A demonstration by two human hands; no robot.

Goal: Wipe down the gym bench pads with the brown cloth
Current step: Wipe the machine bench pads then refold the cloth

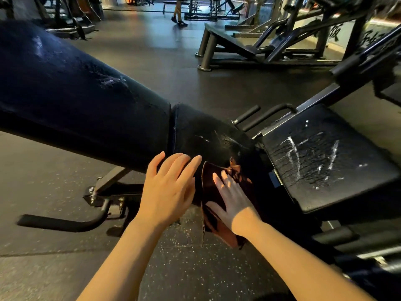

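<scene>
A long black back pad (71,92) runs from the upper left to the middle, and a shorter black seat pad (208,135) joins it at a narrow gap. The brown cloth (213,190) hangs over the near edge of the seat pad. My right hand (233,200) presses flat on the cloth with straight fingers. My left hand (168,190) lies with straight fingers against the near side of the pads by the gap, just left of the cloth. A second black pad (325,161) with white streaks sits to the right.
The bench's metal frame and a black handle bar (65,223) stand low on the left over speckled rubber floor. Other gym machines (271,44) fill the back right. A person (179,11) walks at the far back.
</scene>
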